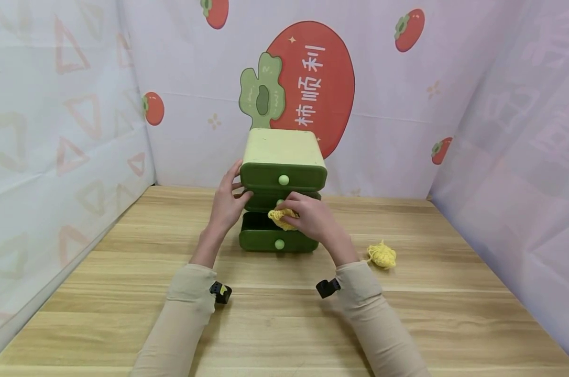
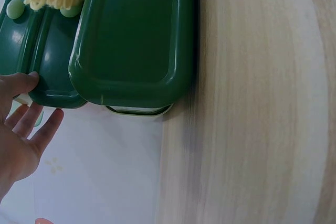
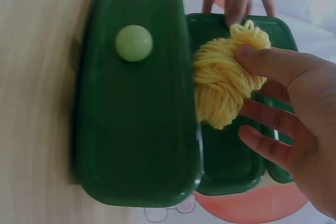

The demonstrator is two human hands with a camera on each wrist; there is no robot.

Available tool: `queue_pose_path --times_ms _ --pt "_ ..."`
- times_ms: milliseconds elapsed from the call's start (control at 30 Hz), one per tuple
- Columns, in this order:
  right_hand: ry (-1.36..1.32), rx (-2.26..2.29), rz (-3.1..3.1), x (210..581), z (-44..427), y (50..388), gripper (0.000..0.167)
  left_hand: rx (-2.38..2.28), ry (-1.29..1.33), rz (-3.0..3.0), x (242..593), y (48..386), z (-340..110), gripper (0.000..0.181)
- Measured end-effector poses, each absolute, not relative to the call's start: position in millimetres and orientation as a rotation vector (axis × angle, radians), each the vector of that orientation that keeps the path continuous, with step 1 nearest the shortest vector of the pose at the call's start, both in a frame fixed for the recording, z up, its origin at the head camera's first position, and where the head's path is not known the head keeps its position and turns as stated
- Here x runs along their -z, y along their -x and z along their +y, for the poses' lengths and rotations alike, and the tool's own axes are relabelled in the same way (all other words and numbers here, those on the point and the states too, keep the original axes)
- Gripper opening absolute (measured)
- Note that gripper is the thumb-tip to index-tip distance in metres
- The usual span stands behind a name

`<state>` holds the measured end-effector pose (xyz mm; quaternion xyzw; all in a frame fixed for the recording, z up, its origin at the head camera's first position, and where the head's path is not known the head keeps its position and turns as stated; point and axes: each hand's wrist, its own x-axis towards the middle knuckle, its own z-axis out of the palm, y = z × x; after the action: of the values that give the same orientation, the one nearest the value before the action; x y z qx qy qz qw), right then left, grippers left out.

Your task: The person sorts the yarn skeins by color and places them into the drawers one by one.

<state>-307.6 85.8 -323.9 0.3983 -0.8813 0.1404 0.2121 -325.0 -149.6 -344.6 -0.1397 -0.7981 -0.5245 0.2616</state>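
Observation:
My right hand (image 1: pixel 309 215) pinches a yellow ball of yarn (image 3: pixel 223 77) between thumb and fingers, just above the pulled-out bottom drawer (image 1: pixel 261 241) of a small green drawer cabinet (image 1: pixel 284 146). My left hand (image 1: pixel 227 205) rests against the cabinet's left side, thumb at the front by the middle drawer (image 1: pixel 258 201) and fingers along the side, as the left wrist view shows too. The top drawer (image 1: pixel 261 176) looks pushed in. What lies inside the bottom drawer is mostly hidden by its front and the yarn.
A second yellow yarn ball (image 1: pixel 382 255) lies on the wooden table (image 1: pixel 275 324) to the right of the cabinet. Behind the cabinet hangs a backdrop (image 1: pixel 185 152) printed with red fruit, and pale curtains (image 1: pixel 44 157) stand on both sides.

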Motion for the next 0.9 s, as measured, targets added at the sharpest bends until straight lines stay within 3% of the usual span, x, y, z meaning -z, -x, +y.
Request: queue_pose_path --times_ms 900 --pt "-1.083 -0.362 -2.498 345.1 68.3 308.0 0.017 1.435 0.394 -2.144 345.7 325.3 -149.8 0.078"
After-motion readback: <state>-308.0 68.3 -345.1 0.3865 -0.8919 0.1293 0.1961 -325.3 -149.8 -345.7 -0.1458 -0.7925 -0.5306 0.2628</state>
